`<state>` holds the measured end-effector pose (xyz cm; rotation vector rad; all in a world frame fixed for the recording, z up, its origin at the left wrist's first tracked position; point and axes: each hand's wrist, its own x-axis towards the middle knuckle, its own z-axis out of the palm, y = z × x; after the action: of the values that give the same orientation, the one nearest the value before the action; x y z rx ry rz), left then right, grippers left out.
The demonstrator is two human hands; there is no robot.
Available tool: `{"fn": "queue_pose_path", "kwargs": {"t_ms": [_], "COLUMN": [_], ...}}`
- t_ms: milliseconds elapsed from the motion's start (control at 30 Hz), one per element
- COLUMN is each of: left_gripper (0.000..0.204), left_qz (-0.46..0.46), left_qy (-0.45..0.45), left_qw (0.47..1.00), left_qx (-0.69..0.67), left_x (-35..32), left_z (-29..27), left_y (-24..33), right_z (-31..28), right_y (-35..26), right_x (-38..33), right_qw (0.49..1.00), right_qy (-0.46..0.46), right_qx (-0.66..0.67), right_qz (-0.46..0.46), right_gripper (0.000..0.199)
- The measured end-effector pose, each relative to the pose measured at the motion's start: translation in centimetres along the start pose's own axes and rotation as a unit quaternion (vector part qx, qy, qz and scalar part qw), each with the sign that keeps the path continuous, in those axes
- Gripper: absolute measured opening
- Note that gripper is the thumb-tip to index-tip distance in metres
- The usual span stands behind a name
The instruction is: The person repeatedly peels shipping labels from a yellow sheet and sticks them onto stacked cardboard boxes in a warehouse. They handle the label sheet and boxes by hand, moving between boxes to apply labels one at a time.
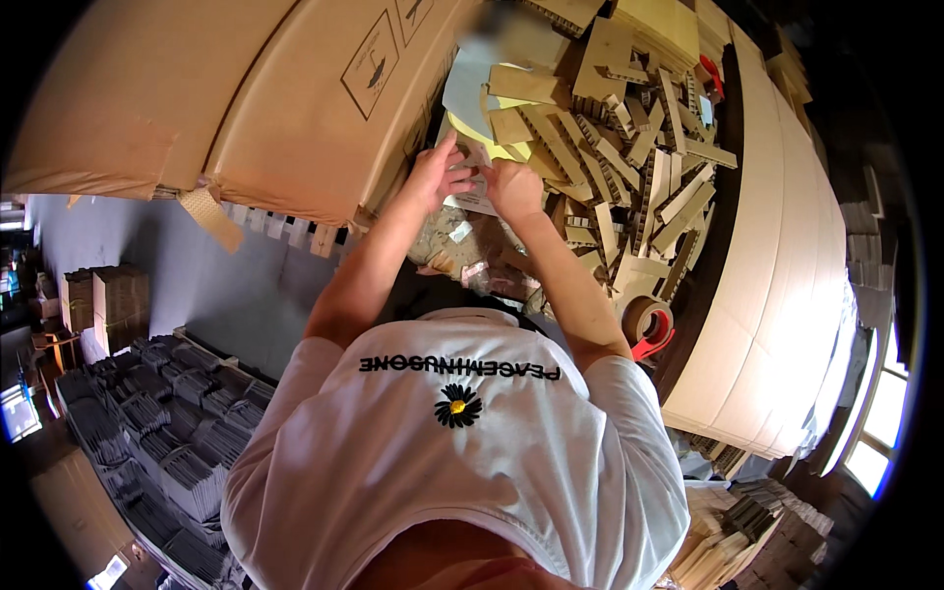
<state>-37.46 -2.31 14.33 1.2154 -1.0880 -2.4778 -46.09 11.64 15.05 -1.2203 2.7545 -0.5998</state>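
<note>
A large cardboard box point(324, 108) fills the upper left of the frame, with honeycomb cardboard strips point(629, 167) heaped at upper right. Between them, above centre, a small white paper label point(476, 197) is pinched by both hands. It lies between the left hand point(438, 177) and right hand point(513, 187), fingertips nearly meeting, neither nearer.

Hands meet over the bench, left hand point(438, 177) and right hand point(513, 187) touching at a small white sheet point(474, 197). Big cardboard box point(324, 108) crowds the bench's left edge, right against the left hand, no passage there. Pile of honeycomb cardboard strips point(629, 167) fills the bench middle and far side, just beside the right hand. Curved stack of cardboard sheets point(777, 256) walls the right edge. Tape roll with red dispenser point(649, 324) sits at the near right corner. Only open gap: near edge between the forearms, littered with scraps point(462, 256).
</note>
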Motion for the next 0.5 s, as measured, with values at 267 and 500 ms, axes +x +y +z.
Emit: {"fn": "queue_pose_path", "kwargs": {"t_ms": [267, 500], "left_gripper": [0.061, 0.034], "left_qz": [-0.053, -0.043], "left_qy": [-0.117, 0.044], "left_qw": [0.991, 0.997], "left_qx": [0.038, 0.050], "left_x": [3.3, 3.3], "left_z": [-0.1, -0.1], "left_y": [0.7, -0.2], "right_z": [-1.3, -1.8], "right_y": [1.4, 5.0], "right_x": [0.5, 0.6], "right_qw": [0.996, 0.964], "right_qy": [-0.016, 0.181], "right_qx": [0.063, 0.182], "right_qz": [0.063, 0.063], "right_gripper": [0.057, 0.056]}}
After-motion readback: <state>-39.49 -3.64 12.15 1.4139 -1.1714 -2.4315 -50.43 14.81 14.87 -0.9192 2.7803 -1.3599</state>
